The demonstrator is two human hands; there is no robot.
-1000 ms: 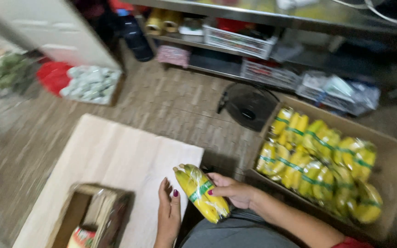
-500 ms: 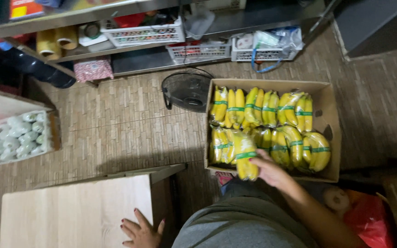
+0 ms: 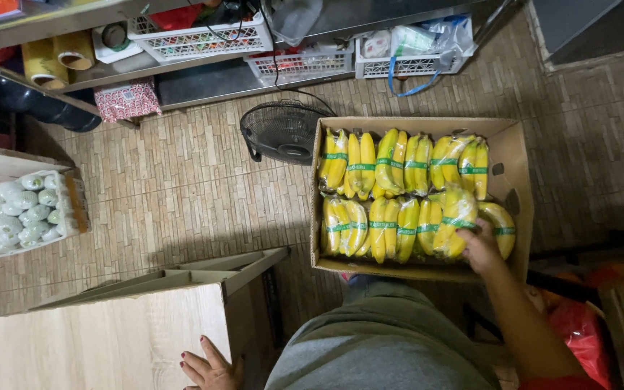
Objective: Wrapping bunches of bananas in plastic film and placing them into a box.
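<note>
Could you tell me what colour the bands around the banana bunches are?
Green, on the bands around the yellow bananas; the head view shows them.

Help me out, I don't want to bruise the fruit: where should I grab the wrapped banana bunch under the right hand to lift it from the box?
Grip the banana bunch around its middle, at the green band, coming from above. It lies packed tight between neighbours in the cardboard box, so only its top is free. The right hand already rests on its near end.
</note>
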